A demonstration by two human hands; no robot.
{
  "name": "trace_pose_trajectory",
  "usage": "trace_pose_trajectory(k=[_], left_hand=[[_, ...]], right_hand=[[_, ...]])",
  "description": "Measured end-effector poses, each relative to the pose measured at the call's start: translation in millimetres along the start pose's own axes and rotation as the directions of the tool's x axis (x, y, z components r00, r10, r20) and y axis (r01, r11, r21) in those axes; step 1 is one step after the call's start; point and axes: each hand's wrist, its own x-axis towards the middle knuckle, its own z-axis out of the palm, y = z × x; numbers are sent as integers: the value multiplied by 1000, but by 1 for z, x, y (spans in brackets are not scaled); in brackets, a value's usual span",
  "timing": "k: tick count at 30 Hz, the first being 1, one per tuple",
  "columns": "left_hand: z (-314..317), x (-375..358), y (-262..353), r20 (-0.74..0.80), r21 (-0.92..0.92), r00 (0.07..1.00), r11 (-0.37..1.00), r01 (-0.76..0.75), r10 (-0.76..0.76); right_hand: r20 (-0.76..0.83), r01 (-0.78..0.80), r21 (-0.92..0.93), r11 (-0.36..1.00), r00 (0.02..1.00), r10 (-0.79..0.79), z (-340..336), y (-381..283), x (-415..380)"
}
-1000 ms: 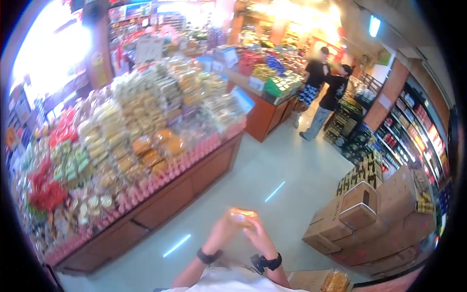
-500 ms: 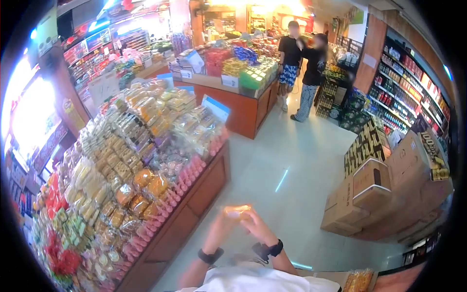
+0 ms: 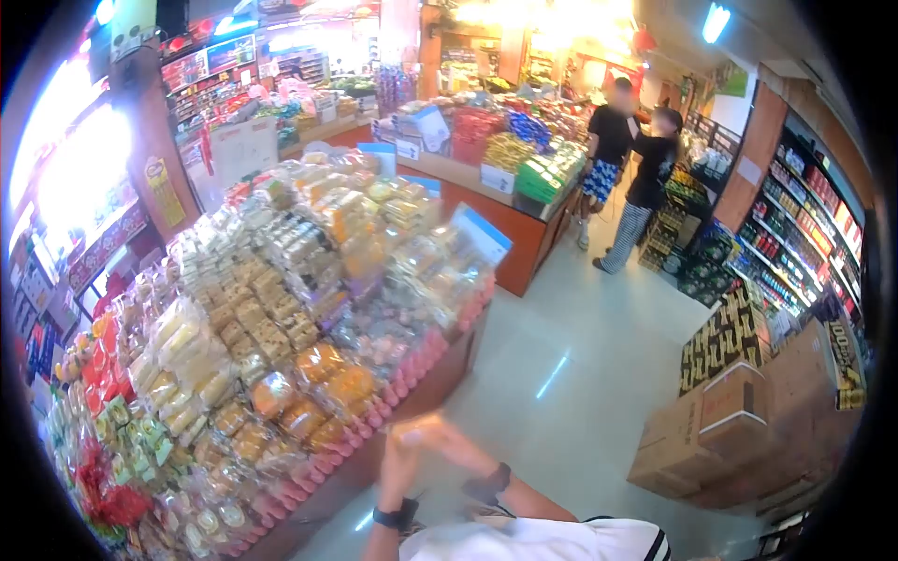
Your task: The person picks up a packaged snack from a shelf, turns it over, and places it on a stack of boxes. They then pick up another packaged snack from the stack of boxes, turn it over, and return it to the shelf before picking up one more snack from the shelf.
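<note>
My left hand (image 3: 402, 456) and my right hand (image 3: 456, 441) meet in front of my body, close to the front edge of the snack display (image 3: 426, 397). Their fingers are curled together and blurred, and whatever lies between them is hidden. A black band (image 3: 397, 514) circles my left wrist and another dark band (image 3: 488, 482) my right. Just beyond my hands, orange-brown wrapped buns (image 3: 351, 385) lie on the display, beside stacks of pale wrapped pastries (image 3: 267, 318) and pink-edged packets.
A second counter (image 3: 510, 243) with coloured packets stands ahead. Two people (image 3: 645, 178) in dark tops stand beside it in the aisle. Cardboard boxes (image 3: 692, 439) are stacked on the right, before shelves of bottles (image 3: 795, 224). Pale shiny floor (image 3: 552, 327) runs between.
The view has turned left, so the display sits further right and nearer. My hands are lower and closer to its edge; the shiny orange item seen between them earlier no longer shows clearly.
</note>
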Motion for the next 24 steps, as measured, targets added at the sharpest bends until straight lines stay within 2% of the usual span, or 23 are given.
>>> trace_pose_trajectory(k=[2, 3, 4, 6, 7, 8, 10, 11, 12, 15, 18, 21, 24], left_hand=[[-42, 17, -1, -107, 8, 992, 998, -70, 71], [-61, 28, -27, -182, 79, 976, 991, -107, 120], [-79, 34, -27, -264, 108, 958, 990, -91, 117], [-115, 50, -41, -365, 99, 929, 995, -26, 61], [-132, 58, -56, -385, 65, 923, 998, 20, 6], [-146, 64, -72, -401, 28, 914, 997, 74, -57], [-168, 73, -88, -443, 79, 896, 994, 80, -36], [-176, 76, -95, -461, 106, 887, 991, 85, -27], [-182, 78, -98, -469, 148, 882, 983, 113, -31], [-193, 74, -94, -403, 46, 900, 978, 202, -167], [-200, 75, -92, -354, 28, 923, 984, 175, -154], [-200, 74, -115, -310, 143, 948, 982, 124, -75], [-211, 73, -105, -152, 112, 960, 962, 251, -233]], right_hand=[[59, 87, -9, 996, 994, -87, 44, 26, 41], [81, 107, -17, 994, 991, -105, 62, 25, 63], [118, 111, -27, 993, 987, -107, 81, 12, 82], [188, 81, -60, 995, 980, -69, 113, -18, 113], [256, -71, -38, 997, 964, 78, 124, -46, 126], [297, 81, -163, 983, 954, -29, 134, -13, 144], [346, 195, -352, 916, 936, -67, 154, 16, 171], [373, 251, -436, 864, 924, -80, 163, 29, 180], [353, 214, -479, 851, 935, -36, 173, 27, 183], [306, -49, -346, 937, 938, 162, 182, 12, 182], [254, 99, -518, 849, 966, 42, 189, 5, 180], [293, 132, -478, 868, 956, 17, 184, 44, 180], [233, 6, -398, 917, 968, 95, 179, 97, 173]])
